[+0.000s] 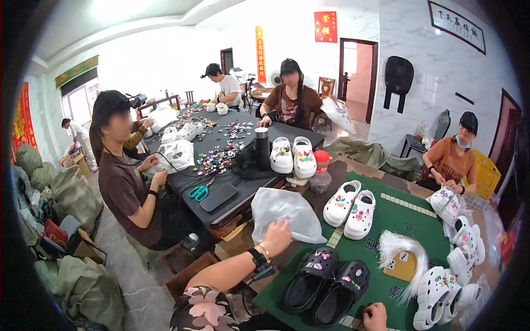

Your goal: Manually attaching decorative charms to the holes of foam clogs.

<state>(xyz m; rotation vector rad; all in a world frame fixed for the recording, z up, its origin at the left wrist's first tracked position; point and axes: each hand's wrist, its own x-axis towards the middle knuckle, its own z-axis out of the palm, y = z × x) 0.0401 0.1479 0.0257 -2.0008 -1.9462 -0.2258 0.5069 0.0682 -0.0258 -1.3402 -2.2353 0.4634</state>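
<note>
My left hand grips a clear plastic bag, its fingers closed on the film above the corner between the two tables. My right hand is at the near edge of the green mat, fingers curled; whatever they hold, if anything, is hidden. Just beyond it and to its left stands a pair of black clogs with colourful charms, toes pointing away from me. Farther back on the mat sits a pair of white clogs with charms.
A bundle of white strands and several white clogs lie to the right. A red-lidded jar stands behind. On the black table are scissors, loose charms and a dark bottle. Several co-workers sit around; sacks fill the left.
</note>
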